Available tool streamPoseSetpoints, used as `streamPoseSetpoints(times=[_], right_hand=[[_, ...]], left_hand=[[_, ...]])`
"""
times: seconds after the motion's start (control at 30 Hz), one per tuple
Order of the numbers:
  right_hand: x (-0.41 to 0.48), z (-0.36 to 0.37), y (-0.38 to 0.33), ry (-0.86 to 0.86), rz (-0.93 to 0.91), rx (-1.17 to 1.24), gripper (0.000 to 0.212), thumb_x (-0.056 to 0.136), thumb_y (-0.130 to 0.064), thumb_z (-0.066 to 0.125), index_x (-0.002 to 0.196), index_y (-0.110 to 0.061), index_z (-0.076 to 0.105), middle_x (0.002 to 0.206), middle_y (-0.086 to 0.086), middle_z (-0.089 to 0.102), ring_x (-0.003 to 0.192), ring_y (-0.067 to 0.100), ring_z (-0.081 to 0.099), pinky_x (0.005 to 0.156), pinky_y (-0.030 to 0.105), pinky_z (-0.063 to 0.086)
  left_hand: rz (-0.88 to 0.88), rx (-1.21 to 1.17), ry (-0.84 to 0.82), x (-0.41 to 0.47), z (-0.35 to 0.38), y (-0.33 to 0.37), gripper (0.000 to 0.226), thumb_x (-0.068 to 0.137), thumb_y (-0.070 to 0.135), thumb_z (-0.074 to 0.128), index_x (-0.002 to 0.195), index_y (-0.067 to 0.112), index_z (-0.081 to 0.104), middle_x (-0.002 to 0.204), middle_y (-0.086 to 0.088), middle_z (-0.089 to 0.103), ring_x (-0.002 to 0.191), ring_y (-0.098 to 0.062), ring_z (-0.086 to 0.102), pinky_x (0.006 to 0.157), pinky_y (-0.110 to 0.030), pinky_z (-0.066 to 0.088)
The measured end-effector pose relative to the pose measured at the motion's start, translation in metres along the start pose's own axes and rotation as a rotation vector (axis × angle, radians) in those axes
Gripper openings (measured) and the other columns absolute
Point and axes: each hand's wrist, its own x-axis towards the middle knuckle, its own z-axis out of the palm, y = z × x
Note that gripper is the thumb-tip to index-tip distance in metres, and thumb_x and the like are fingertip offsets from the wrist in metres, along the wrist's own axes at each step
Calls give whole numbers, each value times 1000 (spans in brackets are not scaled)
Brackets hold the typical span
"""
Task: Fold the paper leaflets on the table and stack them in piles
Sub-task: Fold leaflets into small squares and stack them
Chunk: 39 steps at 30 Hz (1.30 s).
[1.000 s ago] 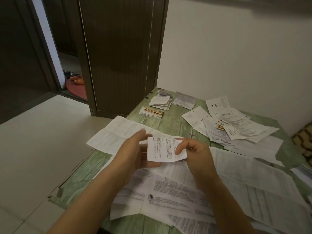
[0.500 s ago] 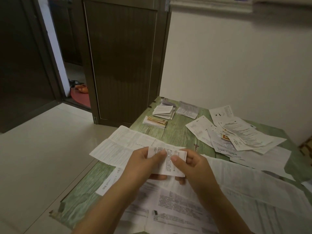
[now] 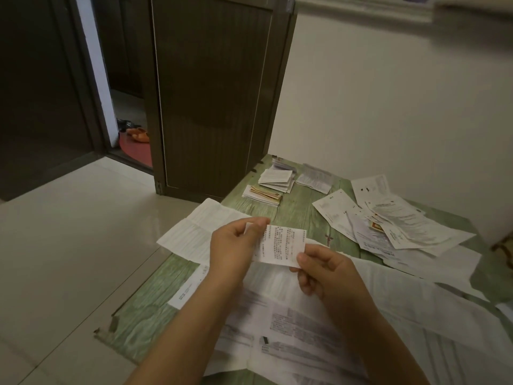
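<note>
A small folded leaflet (image 3: 280, 244) with printed text is held above the green table (image 3: 294, 212). My left hand (image 3: 236, 245) pinches its left edge between thumb and fingers. My right hand (image 3: 322, 269) grips its lower right corner. Large unfolded leaflets (image 3: 305, 329) lie spread under my forearms. Three small piles of folded leaflets (image 3: 274, 180) sit at the table's far left corner. A loose heap of flat leaflets (image 3: 394, 226) covers the far right.
One unfolded sheet (image 3: 194, 232) hangs over the table's left edge above the pale tiled floor. A dark wooden door (image 3: 211, 101) stands behind the table. The white wall runs along the table's far side.
The view has tilted up a little. My hands have shifted apart along the leaflet: the left now pinches its left edge, the right its lower right corner, showing the printed face.
</note>
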Motion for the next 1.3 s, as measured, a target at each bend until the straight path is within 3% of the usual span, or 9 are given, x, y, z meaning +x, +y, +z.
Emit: streamPoseSetpoints(times=[0.17, 0.3, 0.43, 0.5, 0.6, 0.73, 0.93, 1.1, 1.3], right_hand=[[-2, -4, -1, 150, 4, -126, 12, 89, -6, 56, 83, 0, 64, 51, 3, 59, 41, 7, 47, 43, 19, 41], [11, -10, -14, 341, 23, -172, 13, 90, -15, 57, 89, -5, 65, 77, 12, 67, 49, 12, 47, 44, 21, 41], [51, 0, -29, 291, 93, -142, 11, 92, -13, 57, 96, -4, 63, 82, 11, 66, 47, 7, 46, 37, 14, 40], [83, 11, -33, 270, 186, -59, 10, 91, -11, 58, 95, -3, 62, 75, 9, 66, 44, 7, 48, 36, 15, 40], [132, 30, -35, 257, 328, 108, 10, 92, -8, 56, 82, -5, 58, 44, 2, 56, 31, 5, 45, 32, 13, 35], [172, 42, -21, 310, 381, 0, 24, 92, -7, 55, 69, -8, 50, 48, 3, 47, 26, 4, 38, 29, 10, 28], [178, 43, -9, 494, 315, -356, 32, 86, -28, 65, 63, -10, 53, 54, 4, 47, 43, 12, 35, 39, 20, 30], [159, 30, -20, 477, 226, -239, 25, 91, -18, 59, 68, -10, 50, 60, 4, 47, 45, 13, 35, 30, 14, 26], [104, -9, -40, 526, 92, -189, 8, 90, -8, 56, 83, -6, 57, 71, 5, 56, 50, 13, 42, 36, 16, 35]], left_hand=[[-86, -63, 65, 2, 5, 7, 36, 98, 33, 42, 80, 18, 69, 72, 3, 70, 63, -5, 65, 53, -14, 46], [-211, -314, 211, 14, -17, 19, 33, 100, 22, 41, 78, 10, 62, 71, -4, 69, 63, -14, 63, 61, -24, 52], [-263, -299, 173, 13, -19, 25, 27, 97, 13, 42, 80, 9, 62, 73, -6, 68, 64, -14, 61, 62, -24, 51], [-286, -302, 146, 12, -17, 28, 25, 96, 11, 43, 81, 8, 63, 67, -5, 66, 58, -13, 58, 57, -22, 49], [-347, -323, 158, 17, -20, 25, 27, 96, 10, 43, 78, 8, 62, 62, -4, 65, 55, -12, 57, 55, -21, 47], [-435, -337, 131, 22, -22, 27, 26, 95, 10, 44, 76, 9, 61, 61, -3, 63, 56, -12, 55, 55, -21, 44], [-396, -331, 76, 27, -31, 28, 21, 94, 9, 45, 86, 8, 64, 61, -1, 63, 58, -11, 55, 54, -19, 43], [-363, -314, 77, 20, -38, 28, 24, 94, 7, 42, 79, 10, 61, 66, -2, 64, 62, -13, 56, 61, -22, 45], [-358, -200, 44, 15, -36, 27, 23, 94, 6, 45, 77, 13, 60, 70, -3, 66, 64, -14, 58, 61, -23, 47]])
